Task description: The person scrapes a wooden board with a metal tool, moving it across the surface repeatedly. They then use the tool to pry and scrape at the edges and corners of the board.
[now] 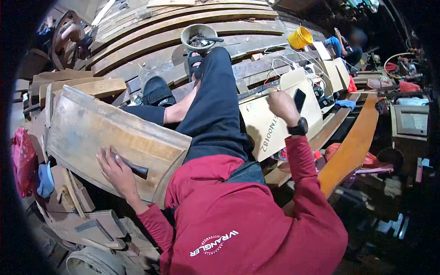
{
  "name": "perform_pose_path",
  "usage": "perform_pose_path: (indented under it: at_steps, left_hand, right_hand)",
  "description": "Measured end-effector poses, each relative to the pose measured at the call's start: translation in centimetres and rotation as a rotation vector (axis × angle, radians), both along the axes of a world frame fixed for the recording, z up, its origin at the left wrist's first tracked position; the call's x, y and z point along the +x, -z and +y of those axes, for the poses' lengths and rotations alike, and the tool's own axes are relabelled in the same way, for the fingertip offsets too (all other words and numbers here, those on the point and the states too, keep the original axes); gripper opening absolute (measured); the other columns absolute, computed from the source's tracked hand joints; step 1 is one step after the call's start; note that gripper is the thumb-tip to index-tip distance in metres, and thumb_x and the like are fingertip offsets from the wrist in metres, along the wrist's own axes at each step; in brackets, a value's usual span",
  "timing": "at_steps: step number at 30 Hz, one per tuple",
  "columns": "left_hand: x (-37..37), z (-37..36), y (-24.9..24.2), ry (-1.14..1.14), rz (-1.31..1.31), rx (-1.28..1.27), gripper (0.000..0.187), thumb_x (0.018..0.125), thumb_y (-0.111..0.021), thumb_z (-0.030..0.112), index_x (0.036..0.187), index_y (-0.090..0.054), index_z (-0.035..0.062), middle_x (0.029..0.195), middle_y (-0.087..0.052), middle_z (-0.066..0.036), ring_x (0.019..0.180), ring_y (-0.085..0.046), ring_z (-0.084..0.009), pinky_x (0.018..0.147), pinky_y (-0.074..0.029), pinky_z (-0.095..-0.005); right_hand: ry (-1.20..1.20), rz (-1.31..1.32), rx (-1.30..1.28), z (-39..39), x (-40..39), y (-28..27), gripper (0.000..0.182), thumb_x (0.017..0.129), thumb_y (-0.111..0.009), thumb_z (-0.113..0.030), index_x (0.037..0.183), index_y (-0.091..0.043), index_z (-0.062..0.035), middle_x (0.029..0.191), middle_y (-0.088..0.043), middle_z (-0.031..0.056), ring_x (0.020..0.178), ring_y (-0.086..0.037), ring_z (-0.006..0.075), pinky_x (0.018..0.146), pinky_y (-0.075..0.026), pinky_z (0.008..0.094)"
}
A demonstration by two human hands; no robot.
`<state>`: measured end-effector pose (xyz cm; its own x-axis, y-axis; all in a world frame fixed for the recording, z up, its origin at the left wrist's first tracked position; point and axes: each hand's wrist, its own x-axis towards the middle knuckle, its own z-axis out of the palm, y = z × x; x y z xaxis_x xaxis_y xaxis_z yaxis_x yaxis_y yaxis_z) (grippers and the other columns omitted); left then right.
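Note:
My left hand (115, 173) lies palm down on a curved wooden panel (87, 121) across my lap, its fingers stretched out. Beside its thumb is a dark, rod-like tool handle (138, 171); the tool's other end is hidden near the fingers. My right hand (282, 107), a dark watch on its wrist, is closed above a cardboard sheet (261, 121) with handwritten marks. Whatever is in those fingers, if anything, cannot be made out. A black phone (299, 99) lies on the cardboard, just right of that hand.
Long wooden planks (183, 23) stretch across the far side. A bowl of tools (198, 36) stands beyond my foot, a yellow bucket (300, 37) farther right. White cables (284, 62) lie behind the cardboard. An orange-brown board (353, 142) slants at right. Another person (343, 46) sits far right.

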<state>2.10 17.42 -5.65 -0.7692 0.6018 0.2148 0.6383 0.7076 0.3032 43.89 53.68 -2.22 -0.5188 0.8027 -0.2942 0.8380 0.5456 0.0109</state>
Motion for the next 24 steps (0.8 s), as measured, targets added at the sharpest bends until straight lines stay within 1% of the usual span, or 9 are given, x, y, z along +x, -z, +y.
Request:
perform_pose_path:
  at_steps: [2,4,5,7,9,15,16,20,24]
  left_hand:
    - [-0.2,-0.1,-0.2,0.011,-0.009,-0.003,0.041,0.100,-0.054,0.014,0.140,-0.056,0.0058,0.155,-0.044,-0.018,0.146,-0.038,-0.0381,0.119,-0.030,-0.0505]
    - [-1.0,-0.4,-0.2,0.023,-0.076,0.056,0.041,0.100,-0.055,0.015,0.140,-0.056,0.0038,0.153,-0.045,-0.019,0.144,-0.040,-0.0394,0.118,-0.031,-0.0501]
    - [-1.3,-0.5,-0.3,0.028,-0.111,0.083,0.041,0.100,-0.055,0.015,0.140,-0.056,0.0029,0.152,-0.046,-0.020,0.142,-0.041,-0.0400,0.118,-0.032,-0.0499]
    - [-2.2,-0.9,-0.5,0.006,-0.136,0.182,0.040,0.103,-0.055,0.017,0.139,-0.056,0.0006,0.149,-0.048,-0.022,0.138,-0.045,-0.0415,0.114,-0.035,-0.0494]
    - [-4.8,-2.0,0.1,-0.054,-0.126,0.246,0.039,0.104,-0.055,0.019,0.138,-0.056,-0.0004,0.147,-0.050,-0.023,0.136,-0.046,-0.0416,0.113,-0.036,-0.0492]
    - [-12.0,-4.9,1.8,-0.181,0.161,0.211,0.041,0.102,-0.056,0.018,0.137,-0.056,-0.0032,0.138,-0.054,-0.024,0.129,-0.051,-0.0415,0.108,-0.040,-0.0486]
    - [-12.6,-4.8,2.5,-0.202,0.204,0.185,0.041,0.101,-0.057,0.019,0.136,-0.056,-0.0031,0.137,-0.054,-0.024,0.128,-0.051,-0.0415,0.109,-0.039,-0.0487]
    - [-12.1,-4.0,3.2,-0.286,0.327,0.107,0.041,0.097,-0.061,0.021,0.131,-0.061,-0.0018,0.141,-0.051,-0.021,0.131,-0.050,-0.0395,0.110,-0.039,-0.0500]
    - [-12.9,-4.5,3.9,-0.315,0.219,0.184,0.039,0.097,-0.061,0.022,0.130,-0.062,0.0011,0.144,-0.050,-0.021,0.133,-0.049,-0.0393,0.111,-0.038,-0.0497]
  right_hand:
    - [-0.205,0.310,0.071,-1.9,-3.5,1.7,0.007,0.089,-0.059,-0.005,0.093,-0.062,-0.0005,0.085,-0.066,0.0213,0.086,-0.066,0.0422,0.075,-0.053,0.0494]
    - [-0.250,0.580,-0.211,-7.7,-11.7,-0.7,0.015,0.089,-0.063,-0.008,0.102,-0.060,-0.0012,0.094,-0.066,0.0200,0.092,-0.066,0.0401,0.076,-0.053,0.0471]
    - [-0.350,0.592,-0.281,-11.1,-15.1,-3.2,0.021,0.091,-0.063,-0.012,0.109,-0.061,-0.0015,0.096,-0.067,0.0187,0.094,-0.067,0.0387,0.077,-0.054,0.0480]
    - [-0.536,0.776,-0.442,-17.1,-19.7,-0.2,0.048,0.091,-0.066,-0.022,0.133,-0.054,-0.0016,0.106,-0.063,0.0203,0.091,-0.068,0.0390,0.076,-0.055,0.0478]
    - [-0.688,0.610,-0.532,-21.3,-23.5,-0.2,0.057,0.092,-0.067,-0.025,0.139,-0.048,0.0003,0.107,-0.060,0.0208,0.089,-0.068,0.0374,0.073,-0.056,0.0458]
    - [-0.733,0.593,-0.363,-26.4,-26.5,4.1,0.060,0.088,-0.065,-0.019,0.140,-0.045,0.0032,0.101,-0.056,0.0178,0.084,-0.069,0.0298,0.067,-0.057,0.0395]
    - [-0.712,0.739,-0.292,-26.4,-26.2,4.8,0.058,0.085,-0.064,-0.016,0.137,-0.046,0.0043,0.103,-0.057,0.0176,0.085,-0.068,0.0305,0.067,-0.057,0.0400]
    - [-0.697,0.673,-0.210,-24.6,-25.4,2.7,0.040,0.092,-0.057,-0.014,0.127,-0.050,0.0041,0.098,-0.059,0.0187,0.081,-0.067,0.0309,0.062,-0.056,0.0407]
    - [-0.726,0.633,-0.182,-24.5,-26.9,3.4,0.033,0.091,-0.058,-0.016,0.118,-0.052,0.0027,0.099,-0.059,0.0196,0.082,-0.067,0.0314,0.061,-0.056,0.0415]
